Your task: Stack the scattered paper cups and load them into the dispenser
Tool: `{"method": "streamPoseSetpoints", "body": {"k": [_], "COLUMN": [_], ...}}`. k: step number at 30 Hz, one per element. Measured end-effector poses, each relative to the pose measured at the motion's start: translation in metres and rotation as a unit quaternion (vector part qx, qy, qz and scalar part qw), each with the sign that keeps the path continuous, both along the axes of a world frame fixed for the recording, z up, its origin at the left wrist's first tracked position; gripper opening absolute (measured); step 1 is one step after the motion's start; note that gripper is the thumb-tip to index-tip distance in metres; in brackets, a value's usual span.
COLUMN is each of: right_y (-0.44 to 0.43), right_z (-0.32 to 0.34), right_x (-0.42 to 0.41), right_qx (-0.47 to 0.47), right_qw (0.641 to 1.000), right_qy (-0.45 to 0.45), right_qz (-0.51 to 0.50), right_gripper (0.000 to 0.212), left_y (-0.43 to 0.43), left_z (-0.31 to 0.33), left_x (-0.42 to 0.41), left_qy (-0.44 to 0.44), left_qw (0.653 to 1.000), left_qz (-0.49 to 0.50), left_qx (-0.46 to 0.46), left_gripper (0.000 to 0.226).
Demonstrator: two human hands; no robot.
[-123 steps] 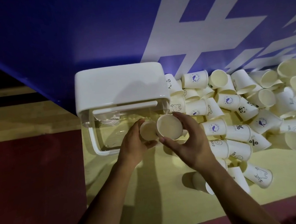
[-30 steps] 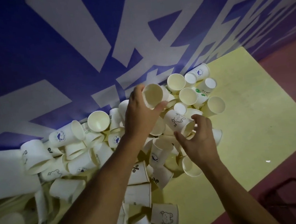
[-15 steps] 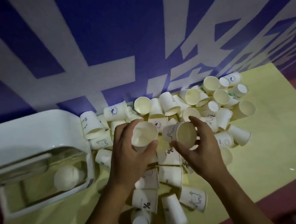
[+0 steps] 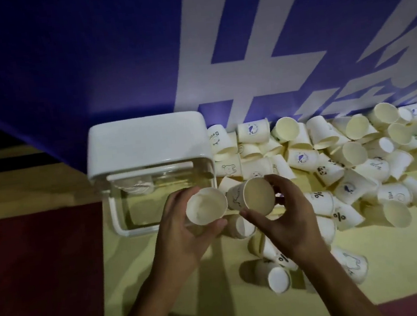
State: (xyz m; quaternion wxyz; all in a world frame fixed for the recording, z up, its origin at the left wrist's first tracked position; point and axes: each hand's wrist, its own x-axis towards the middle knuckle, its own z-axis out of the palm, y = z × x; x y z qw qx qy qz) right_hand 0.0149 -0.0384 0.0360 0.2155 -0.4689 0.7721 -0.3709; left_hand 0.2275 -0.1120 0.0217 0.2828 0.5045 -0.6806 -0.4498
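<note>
Update: back from the pile (image 4: pixel 344 159) with left fingers (image 4: pixel 177 199) round one cup (image 4: pixel 206 205), right fingers (image 4: pixel 283 184) round a second cup (image 4: pixel 257 196), both now by the dispenser (image 4: pixel 146 143) at the desk's (image 4: pixel 406 265) left edge. Nesting next, I reckon.

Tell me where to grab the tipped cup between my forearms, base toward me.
Grip the cup across its side wall, coming down from above. It lies on its side with the closed base facing you and the mouth turned away, so the curved wall is likely the easiest hold.
</note>
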Motion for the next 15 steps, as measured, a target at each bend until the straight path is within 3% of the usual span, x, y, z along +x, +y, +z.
{"method": "streamPoseSetpoints", "body": {"k": [5, 15], "right_y": [-0.007, -0.011], "right_z": [-0.005, -0.006], "right_x": [0.027, 0.041], "right_qx": [-0.010, -0.019], "right_qw": [1.000, 0.999], "right_qy": [-0.026, -0.002], "right_qz": [0.004, 0.033], "right_gripper": [0.073, 0.069], "left_y": [-0.013, -0.034], "left_z": [-0.011, -0.061], "left_x": [0.027, 0.027], "left_qy": [0.016, -0.046], "left_qw": [0.999, 0.999], "left_qz": [0.028, 0.005], "left_qx": [-0.011, 0.004], "left_gripper": [0.065, 0.071]}}
